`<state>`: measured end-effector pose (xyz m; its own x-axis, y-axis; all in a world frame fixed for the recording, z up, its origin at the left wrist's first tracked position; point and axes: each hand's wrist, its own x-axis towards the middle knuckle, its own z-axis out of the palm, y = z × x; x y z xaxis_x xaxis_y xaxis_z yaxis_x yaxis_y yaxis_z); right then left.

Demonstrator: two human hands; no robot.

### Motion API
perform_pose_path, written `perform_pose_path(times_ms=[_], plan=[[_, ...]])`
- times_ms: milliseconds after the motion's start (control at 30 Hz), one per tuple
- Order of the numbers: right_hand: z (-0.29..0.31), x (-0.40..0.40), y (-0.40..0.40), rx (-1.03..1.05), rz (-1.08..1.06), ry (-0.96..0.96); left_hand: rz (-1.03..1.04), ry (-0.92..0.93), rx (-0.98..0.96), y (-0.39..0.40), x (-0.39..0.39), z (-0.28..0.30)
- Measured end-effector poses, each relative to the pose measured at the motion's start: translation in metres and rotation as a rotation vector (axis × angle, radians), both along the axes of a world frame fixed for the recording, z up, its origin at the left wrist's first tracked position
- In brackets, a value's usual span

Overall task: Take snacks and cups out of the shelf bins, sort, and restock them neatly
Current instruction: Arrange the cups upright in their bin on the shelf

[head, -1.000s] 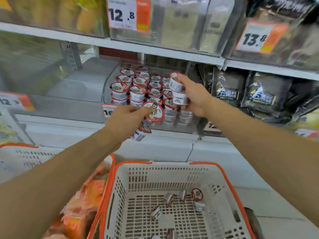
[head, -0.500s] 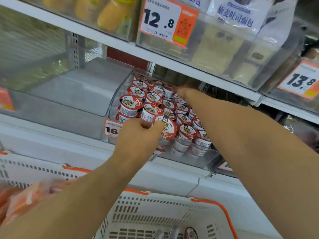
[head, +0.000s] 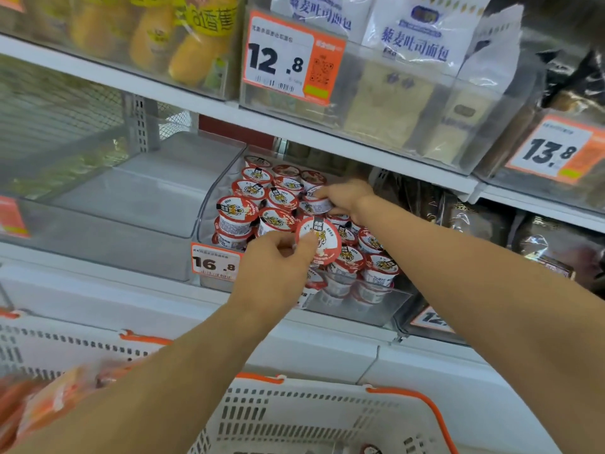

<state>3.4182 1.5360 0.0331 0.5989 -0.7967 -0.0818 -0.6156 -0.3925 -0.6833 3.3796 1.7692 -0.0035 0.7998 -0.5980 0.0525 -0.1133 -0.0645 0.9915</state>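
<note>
Pinching a tilted cup [head: 319, 239] in left hand [head: 273, 268], right hand [head: 347, 198] apparently gripping another cup [head: 316, 203] in bin [head: 209, 204]

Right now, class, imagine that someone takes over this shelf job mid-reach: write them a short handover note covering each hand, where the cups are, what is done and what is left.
Left hand: holds one red-lidded tiger cup, tilted lid-forward, at the front of the clear bin.
Right hand: deeper in that bin, fingers round a cup on its side in the back rows.
Cups: most are stacked in rows in the bin, above the 16.8 price tag.
Done: the bin is largely filled.
Left: seat both held cups and straighten the rows. The white basket is below; its contents are mostly out of view.
</note>
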Motion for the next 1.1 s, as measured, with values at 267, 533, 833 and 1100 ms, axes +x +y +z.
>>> perform_pose_path(times_ms=[267,533,833,1100], plan=[[-0.012,-0.034,-0.003,-0.184,0.156,0.015,0.046,-0.004,-0.030,-0.038,0.005,0.026],[-0.010,-0.093,0.020,0.102,0.612,-0.578,0.121,-0.216,0.082,-0.069,0.029,0.042],[-0.022,-0.089,0.006,-0.169,0.287,-0.450,0.206,-0.590,0.147,-0.080,0.037,0.049],[-0.031,-0.068,0.009,-0.226,0.338,-0.261,0.181,-0.649,0.085,-0.078,0.053,0.035]])
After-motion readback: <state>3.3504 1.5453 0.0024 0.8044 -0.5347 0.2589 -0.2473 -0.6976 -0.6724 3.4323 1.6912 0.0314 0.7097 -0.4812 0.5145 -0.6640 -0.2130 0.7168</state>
